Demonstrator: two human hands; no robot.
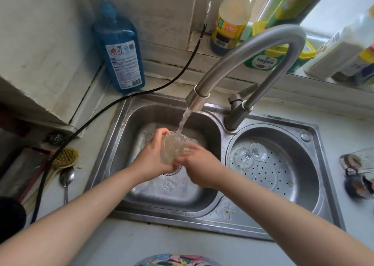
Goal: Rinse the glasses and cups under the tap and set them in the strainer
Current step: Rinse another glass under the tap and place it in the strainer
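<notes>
Glass: a clear tumbler [175,149] sits at the centre of the frame, tilted with its mouth toward the upper left, held over the left basin [141,192] of the steel sink.
Water: a stream [183,122] runs from the tap spout and lands on the glass near its rim, splashing over it.
Left hand: the left hand [150,157] comes in from the lower left, with fingers curled round the glass wall and a fingertip at the rim.
Right hand: the right hand [199,167] comes in from the lower right; its fingers wrap the lower end of the glass, so both hands clasp the same glass.
Tap: the curved steel tap [261,43] arches across the upper middle of the frame, its base standing between the two basins.
Strainer: the round perforated strainer [283,176] fills the right basin, right of centre.
Stemmed glasses: two clear stemmed glasses [251,154] lie on their sides at the strainer's upper left, feet facing the camera, touching each other.
Blue bottle: a blue liquid bottle [121,53] stands at the upper left, beside the sink corner.
Black cable: a cable [113,105] runs from the upper middle wall down to the lower left.
Brush: a bristle brush [65,157] lies at the left edge of the counter, with a spoon [66,179] just below it.
</notes>
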